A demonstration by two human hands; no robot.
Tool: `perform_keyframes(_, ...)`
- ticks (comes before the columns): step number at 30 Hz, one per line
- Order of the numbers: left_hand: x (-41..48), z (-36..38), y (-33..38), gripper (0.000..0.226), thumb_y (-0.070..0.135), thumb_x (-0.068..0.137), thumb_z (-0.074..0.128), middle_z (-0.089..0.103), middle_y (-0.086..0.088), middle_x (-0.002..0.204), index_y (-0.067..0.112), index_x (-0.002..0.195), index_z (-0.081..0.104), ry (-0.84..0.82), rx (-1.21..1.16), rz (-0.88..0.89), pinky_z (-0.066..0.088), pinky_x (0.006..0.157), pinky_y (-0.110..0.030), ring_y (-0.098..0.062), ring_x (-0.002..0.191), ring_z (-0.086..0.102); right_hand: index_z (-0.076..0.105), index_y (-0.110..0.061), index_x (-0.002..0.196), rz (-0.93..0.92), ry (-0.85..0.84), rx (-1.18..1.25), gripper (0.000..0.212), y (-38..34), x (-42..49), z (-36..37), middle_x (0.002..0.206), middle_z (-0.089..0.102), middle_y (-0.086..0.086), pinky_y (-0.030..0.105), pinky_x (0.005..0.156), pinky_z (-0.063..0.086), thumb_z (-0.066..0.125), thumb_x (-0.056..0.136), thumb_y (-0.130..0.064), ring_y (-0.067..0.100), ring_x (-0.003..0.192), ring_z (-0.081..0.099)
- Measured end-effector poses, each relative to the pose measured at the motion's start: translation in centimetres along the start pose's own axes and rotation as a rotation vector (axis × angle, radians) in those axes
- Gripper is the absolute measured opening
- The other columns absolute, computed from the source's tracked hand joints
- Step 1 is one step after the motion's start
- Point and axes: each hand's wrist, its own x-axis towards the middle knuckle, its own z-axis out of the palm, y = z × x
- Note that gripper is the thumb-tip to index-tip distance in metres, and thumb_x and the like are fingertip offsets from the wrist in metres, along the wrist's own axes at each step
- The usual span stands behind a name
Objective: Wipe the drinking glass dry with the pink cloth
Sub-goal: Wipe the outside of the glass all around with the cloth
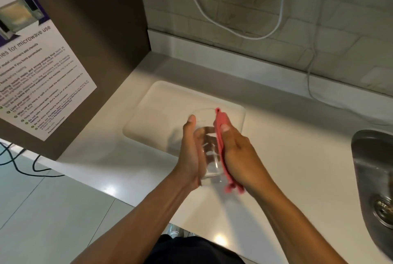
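Two bare hands meet over the white counter, and I see the drinking glass sandwiched between them, lifted clear of the surface and tipped so its rim points away from me toward the wall. My left hand is wrapped around the glass from its left side, palm against the wall of it, thumb stretched up near the rim, fingers curling behind where I can make them out through the clear side. My right hand presses the pink cloth flat against the right side of the glass; the cloth runs as a narrow strip from just past the rim down to below the base, where a crumpled end sticks out under the heel of that hand. So both hands are closed in on the glass, one bare on it, the other through the cloth. Just beyond the glass lies a shallow recessed tray area moulded into the counter. Well to the right of the glass, a steel sink with its drain shows at the frame edge. Far to the left of the glass hangs a microwave notice on a brown panel, and up behind the glass a white cable loops across the tiled wall
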Motion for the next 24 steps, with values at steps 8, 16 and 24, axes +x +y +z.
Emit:
perform_keyframes(8, 1.1, -0.4, 1.3, 0.093, 0.082, 0.094, 0.036, 0.068, -0.032, 0.126, -0.002, 0.115, 0.069, 0.014, -0.064, 0.057, 0.040, 0.118, -0.067, -0.047, 0.125, 0.064, 0.026, -0.056, 0.153, -0.069, 0.010, -0.005, 0.057, 0.3, -3.3, 0.8, 0.158, 0.043, -0.017, 0.047, 0.120, 0.033, 0.014, 0.100, -0.072, 0.016, 0.144, 0.041)
perform_keyframes(16, 0.2, 0.4, -0.2, 0.092, 0.084, 0.081, 0.045, 0.073, -0.023, 0.126, 0.005, 0.114, 0.079, 0.033, -0.100, 0.019, 0.046, 0.115, -0.057, -0.043, 0.125, 0.064, 0.072, -0.039, 0.099, 0.168, -0.038, 0.284, 0.058, -0.5, -1.6, -0.7, 0.080, 0.077, -0.004, 0.026, 0.058, 0.058, 0.023, 0.099, -0.071, 0.007, 0.061, 0.072)
perform_keyframes(24, 0.2, 0.3, 0.1, 0.085, 0.081, 0.088, 0.049, 0.067, -0.020, 0.113, 0.005, 0.109, 0.078, -0.002, -0.224, -0.025, 0.045, 0.114, -0.056, -0.037, 0.111, 0.064, 0.077, -0.033, 0.104, 0.287, -0.129, 0.545, 0.053, 1.0, -1.7, -0.6, 0.094, 0.080, 0.009, 0.043, 0.076, 0.061, 0.032, 0.103, -0.063, 0.025, 0.078, 0.076)
